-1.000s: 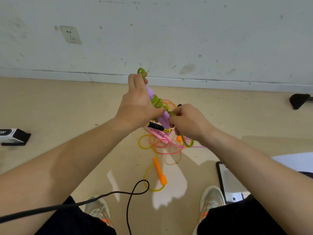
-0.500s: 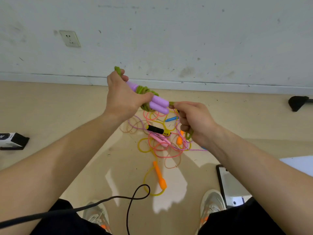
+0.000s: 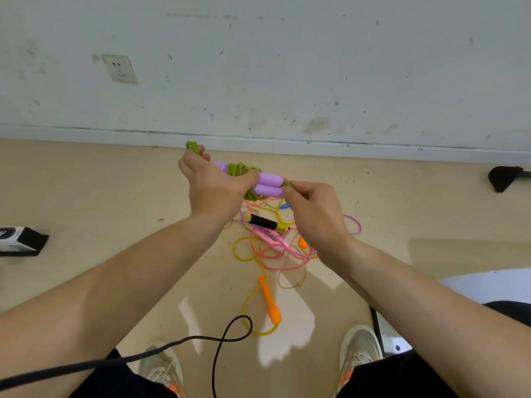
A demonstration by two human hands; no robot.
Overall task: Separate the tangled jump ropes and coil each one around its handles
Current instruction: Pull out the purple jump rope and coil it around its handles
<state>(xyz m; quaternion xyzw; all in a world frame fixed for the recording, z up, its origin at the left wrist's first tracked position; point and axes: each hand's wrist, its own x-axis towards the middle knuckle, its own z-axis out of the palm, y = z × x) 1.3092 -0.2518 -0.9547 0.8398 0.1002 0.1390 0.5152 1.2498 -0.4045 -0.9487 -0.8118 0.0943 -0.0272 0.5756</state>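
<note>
Green rope (image 3: 240, 169): off the floor (image 3: 115, 196), held in the air in front of you, directly above the tangle (image 3: 275, 248). It is wound round its two purple handles (image 3: 268, 185), which lie side by side. Your left hand (image 3: 214, 193) has its fingers and thumb curled round handles and coil together, and a green loop pokes out past the fingertips. Your right hand (image 3: 314, 216) pinches the rope's tail between thumb and forefinger, right at the handles' right end. Handling, by the look of it: a light bundle. The handles seem padded, so they give a little and grip well. The cord seems soft and limp, yet springy enough to unwind if released. Clamp on the wraps themselves, not the bare handle ends, and hold the tail taut until it is tucked. The tangle lies on the floor towards the wall edge, with a black handle (image 3: 263, 222) and a pink handle (image 3: 268, 239) in it and an orange handle (image 3: 270, 301) nearer your shoes (image 3: 360, 349). These cords are thin and likely to snag, so lift them by the handles and feed them through; don't yank.
</note>
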